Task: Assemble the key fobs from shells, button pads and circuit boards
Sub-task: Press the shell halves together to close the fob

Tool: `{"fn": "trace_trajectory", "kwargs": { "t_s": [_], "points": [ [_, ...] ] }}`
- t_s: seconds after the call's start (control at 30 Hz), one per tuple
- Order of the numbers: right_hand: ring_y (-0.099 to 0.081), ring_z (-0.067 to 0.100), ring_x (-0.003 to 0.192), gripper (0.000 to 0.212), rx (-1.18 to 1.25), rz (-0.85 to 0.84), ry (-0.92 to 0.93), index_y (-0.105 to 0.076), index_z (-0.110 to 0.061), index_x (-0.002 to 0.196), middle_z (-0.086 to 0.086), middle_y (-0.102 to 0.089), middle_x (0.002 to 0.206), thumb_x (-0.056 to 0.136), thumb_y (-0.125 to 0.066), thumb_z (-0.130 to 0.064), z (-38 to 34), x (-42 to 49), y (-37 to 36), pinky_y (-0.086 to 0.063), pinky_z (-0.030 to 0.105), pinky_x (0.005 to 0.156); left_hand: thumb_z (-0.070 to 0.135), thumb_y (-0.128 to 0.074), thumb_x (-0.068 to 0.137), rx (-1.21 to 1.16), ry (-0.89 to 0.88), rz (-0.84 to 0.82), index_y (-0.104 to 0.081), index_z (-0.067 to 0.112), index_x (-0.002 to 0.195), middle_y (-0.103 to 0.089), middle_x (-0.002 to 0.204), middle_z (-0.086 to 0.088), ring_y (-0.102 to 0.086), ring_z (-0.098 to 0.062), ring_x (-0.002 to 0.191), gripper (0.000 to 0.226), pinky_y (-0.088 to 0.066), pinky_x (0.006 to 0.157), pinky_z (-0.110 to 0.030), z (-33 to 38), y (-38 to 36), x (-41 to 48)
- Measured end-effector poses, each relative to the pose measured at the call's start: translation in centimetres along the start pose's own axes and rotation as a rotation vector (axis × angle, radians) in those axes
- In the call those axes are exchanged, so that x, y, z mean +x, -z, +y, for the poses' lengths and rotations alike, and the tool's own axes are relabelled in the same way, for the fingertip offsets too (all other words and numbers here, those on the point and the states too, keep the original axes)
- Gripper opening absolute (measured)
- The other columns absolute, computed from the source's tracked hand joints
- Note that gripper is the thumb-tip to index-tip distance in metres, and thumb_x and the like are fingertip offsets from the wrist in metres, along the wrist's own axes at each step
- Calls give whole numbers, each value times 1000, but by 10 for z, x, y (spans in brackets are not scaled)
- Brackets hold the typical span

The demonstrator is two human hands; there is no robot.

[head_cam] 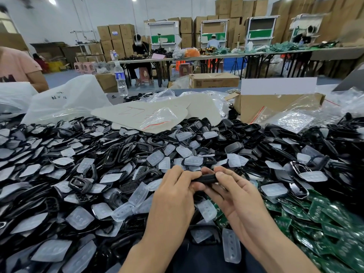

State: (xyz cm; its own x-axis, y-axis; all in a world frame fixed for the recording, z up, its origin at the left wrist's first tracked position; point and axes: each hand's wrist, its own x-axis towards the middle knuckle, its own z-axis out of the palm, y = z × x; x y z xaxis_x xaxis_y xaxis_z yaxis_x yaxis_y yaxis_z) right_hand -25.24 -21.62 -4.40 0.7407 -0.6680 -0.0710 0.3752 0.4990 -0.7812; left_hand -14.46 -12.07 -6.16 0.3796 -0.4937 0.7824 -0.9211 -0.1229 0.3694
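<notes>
Head view, all positions relative to the black fob shell (205, 179).

- Shell sits centre frame, held edge-on above the parts heap, between both hands.
- Left hand (173, 196): on the shell's left end, fingers curled over the top edge and thumb tucked under, a firm pinch.
- Right hand (234, 196): on the shell's right end, thumb on top, fingers curled underneath, palm turned up. It also pinches the shell.
- Shell is seen side-on and half covered by fingers, so I can't tell if a pad or board is seated inside.
- Loose black shells (118, 152): heaped left of, behind and right of the held shell, covering the table.
- Translucent button pads (79, 217): scattered through that heap, mostly left and behind. One pad (206, 210) lies just below the held shell under the right hand; another (231, 245) is lower, beside the right forearm.
- Green circuit boards (325, 223): piled to the lower right.
- Behind it: pale card sheet (137, 113) on the heap's far edge, clear plastic bags (67, 99) behind-left, open cardboard box (275, 107) behind-right.
- Water bottle (120, 79): upright, far behind-left.
- Far left: another person's pink sleeve (17, 66). Far background: long tables (197, 58) with seated people, stacked cartons (236, 8) along the wall.
</notes>
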Motion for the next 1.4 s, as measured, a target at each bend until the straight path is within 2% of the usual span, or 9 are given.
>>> {"fn": "trace_trajectory", "kwargs": {
  "t_s": [0.23,0.37,0.5,0.67,0.87,0.97,1.13,1.27,1.4],
  "points": [
    [-76,29,90,34,179,-2,-76,-63,2,113,26,-74,107,82,-65,-11,-7,5,2,-62,29,68,30,-73,86,-453,316,-51,-70,49,103,-63,96,16,-66,-5,94,26,-48,79,-11,9,3,4],
    [-75,32,98,37,234,-33,-135,-61,1,117,29,-71,114,83,-67,-11,-9,3,5,-62,30,72,30,-75,84,-608,399,-79,-74,39,101,-68,105,8,-68,-18,104,19,-56,88,-35,12,5,5],
    [-75,33,99,19,251,-46,-146,-76,-1,96,31,-70,113,80,-68,-10,-10,2,2,-62,30,72,31,-74,84,-662,443,-82,-75,35,97,-68,102,8,-67,-18,103,14,-56,86,-36,14,7,7],
    [-75,33,96,16,226,-67,-146,-82,-7,81,29,-72,109,82,-66,-10,-9,1,0,-62,30,72,18,-72,88,-584,393,-82,-74,33,96,-67,100,10,-66,-12,101,17,-53,80,-20,14,8,6],
    [-75,33,94,28,189,-43,-136,-65,3,108,31,-71,110,83,-65,-10,-6,2,-2,-62,31,72,13,-71,89,-400,261,-65,-67,37,96,-63,97,17,-64,-5,96,26,-44,78,-7,8,7,5],
    [-76,28,87,30,151,2,-90,-65,2,108,25,-75,101,81,-65,-10,-6,3,-1,-62,29,69,31,-64,97,-300,186,-149,-66,35,110,-57,103,21,-60,-7,102,14,-43,84,-10,1,6,2],
    [-76,23,94,14,-83,0,-34,-73,-8,100,16,-77,104,91,-63,-12,3,2,2,-61,27,77,41,-57,96,-106,15,-129,-70,24,118,-56,103,15,-53,-7,101,31,-48,84,-23,-3,3,-2],
    [-74,23,102,15,-130,-13,45,-77,-18,96,14,-76,105,90,-65,-23,7,1,-1,-59,25,84,37,-56,96,-121,79,-75,-71,23,114,-56,99,17,-52,-7,99,27,-46,83,-19,2,2,0],
    [-74,25,104,34,136,-28,3,-65,-3,112,18,-75,110,84,-64,-22,8,1,-7,-59,24,79,35,-57,97,-237,200,-19,-72,25,111,-54,100,24,-54,-7,102,22,-39,87,-10,6,4,2]
  ]
}}
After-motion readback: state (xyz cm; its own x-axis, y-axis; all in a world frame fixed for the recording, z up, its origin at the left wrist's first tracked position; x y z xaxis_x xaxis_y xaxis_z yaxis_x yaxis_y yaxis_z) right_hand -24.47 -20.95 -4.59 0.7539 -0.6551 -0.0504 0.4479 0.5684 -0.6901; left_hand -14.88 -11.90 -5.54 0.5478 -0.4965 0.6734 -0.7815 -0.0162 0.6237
